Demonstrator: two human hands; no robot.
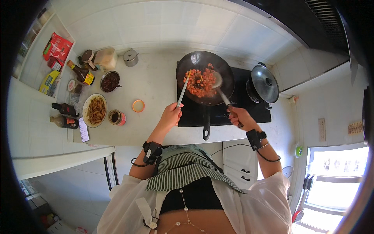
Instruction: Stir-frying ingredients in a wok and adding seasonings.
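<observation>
A dark wok [187, 60] sits on the black cooktop [257, 115], its long handle pointing towards me. Inside it lies a heap of small reddish diced food [201, 83] with a dark clump of sauce near the middle. My left hand [171, 117] grips a pair of chopsticks [183, 92], whose tips touch the left side of the food. My right hand [242, 118] is closed around the wooden handle of a metal spatula or ladle [223, 95]. Its head rests against the food's right side, and its exact shape is partly blurred.
A lidded pot [264, 84] stands right of the wok. On the counter's left are an open jar [117, 117], its lid [138, 106], a plate of browned food strips [95, 110], a bowl of dark sauce [110, 81], a phone [84, 129] and several bottles. A range hood [306, 17] hangs overhead.
</observation>
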